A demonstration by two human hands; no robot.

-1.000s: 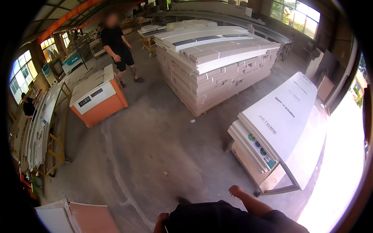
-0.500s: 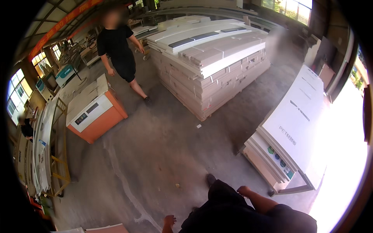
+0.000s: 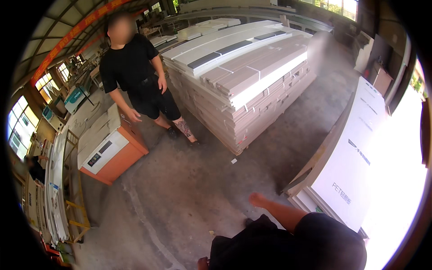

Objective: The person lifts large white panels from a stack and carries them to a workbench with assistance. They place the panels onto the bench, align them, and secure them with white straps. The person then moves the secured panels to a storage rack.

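Ahead of my body, my right hand [image 3: 258, 200] swings out over the concrete floor. Motion blur smears its fingers, and no object shows in it. My left hand [image 3: 203, 263] is low at the bottom edge beside my dark clothing, mostly cut off, so its fingers cannot be read. Nearest to the right hand is a leaning stack of white boards [image 3: 344, 166] on a low rack at the right. Farther ahead stands a tall pile of strapped flat panels [image 3: 265, 101] with white and dark strips on top. Neither hand touches these.
A person in black [image 3: 135, 67] walks beside the pile. At the left stands an orange and white cabinet-like machine [image 3: 114, 155]. Beyond it, upright boards lean on a yellow frame [image 3: 78, 216], where another person [image 3: 36, 170] is at work. Bright light enters at the right.
I have moved forward; the pile and cabinet look nearer. My right hand has swung forward, my left has dropped back. The walking person has come closer and turned toward me.
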